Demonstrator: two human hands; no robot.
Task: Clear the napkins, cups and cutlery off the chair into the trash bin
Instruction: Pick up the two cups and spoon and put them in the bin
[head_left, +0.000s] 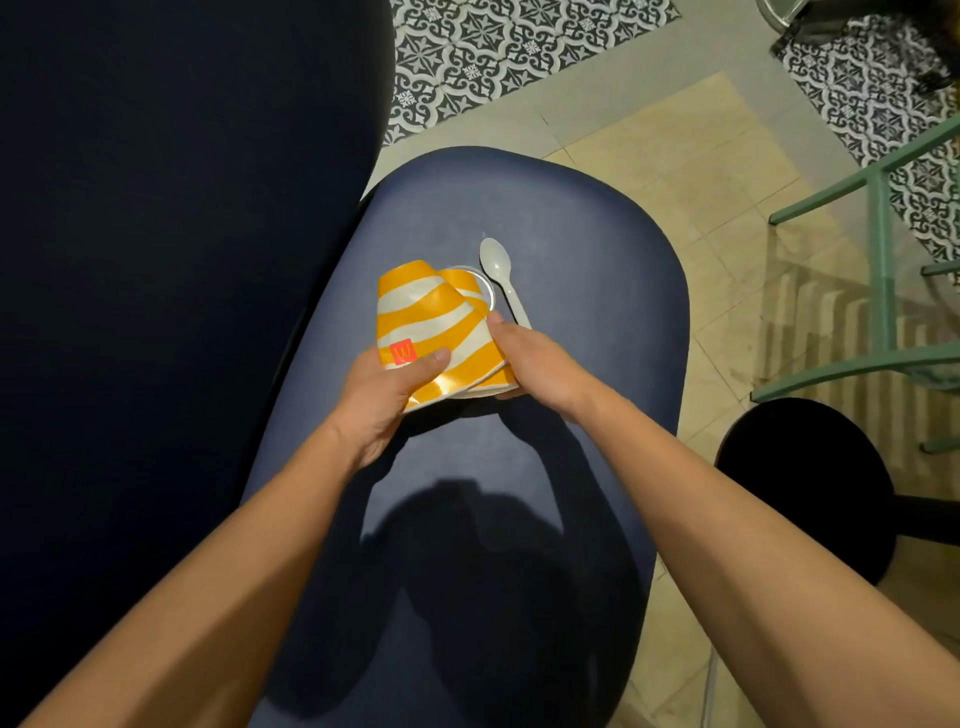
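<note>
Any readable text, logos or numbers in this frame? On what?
"W": a yellow arched mark, apparently an inverted "M", on a red square on the front cup.
Rear cup, spoon, chair: no text visible.

Two arms in shot, and both run bare. The left forearm (208, 597) fills the near left corner, uncovered from the frame edge right up to the wrist. Same story on the right forearm (753, 545), at the near right: bare the whole visible length, smooth, broad near the camera and narrowing toward the wrist. The left hand (387, 395) is bare too, and there's the left thumb (434, 361), showing a short, neatly trimmed nail. Over to the right hand (530, 358): bare back, knuckles faintly ridged, thumbnail short as well. Whatever is worn higher up the arms lies outside the frame.
</note>
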